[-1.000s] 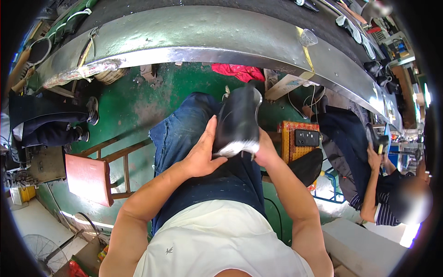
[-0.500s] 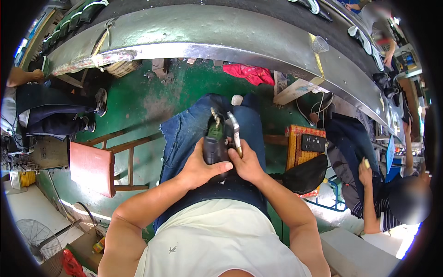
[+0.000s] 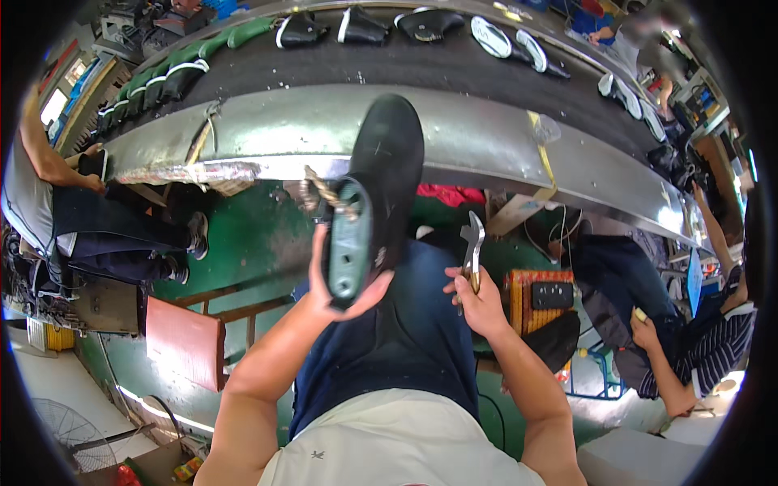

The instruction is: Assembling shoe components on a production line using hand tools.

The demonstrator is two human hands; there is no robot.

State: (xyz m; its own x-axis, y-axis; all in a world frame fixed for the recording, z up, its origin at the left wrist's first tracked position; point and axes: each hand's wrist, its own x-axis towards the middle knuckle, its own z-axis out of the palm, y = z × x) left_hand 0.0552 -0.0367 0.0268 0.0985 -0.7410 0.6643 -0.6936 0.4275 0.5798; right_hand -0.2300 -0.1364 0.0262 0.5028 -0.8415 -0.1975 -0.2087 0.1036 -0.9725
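Observation:
My left hand (image 3: 366, 299) grips the ankle end of a black boot (image 3: 389, 154), lifted in front of the metal-edged bench with its toe pointing away. Inside the boot's opening sits a pale green last (image 3: 349, 251), and a loop of twisted rope (image 3: 324, 191) hangs from it. My right hand (image 3: 484, 306) is apart from the boot, above my right thigh. Closed round the brass-coloured handle, it holds metal pincers (image 3: 473, 243) upright with the curved silver head up.
On the dark belt (image 3: 324, 69) across the bench stand several black boots (image 3: 363, 26) and green ones (image 3: 251, 31). A pink-topped stool (image 3: 186, 340) is at my left; a woven seat with a phone (image 3: 553, 296) on it is at my right. Co-workers sit on both sides.
The boot has risen from my lap and moved forward toward the bench in my left hand. My right hand has drawn away to the right with the pincers. The view has tilted up.

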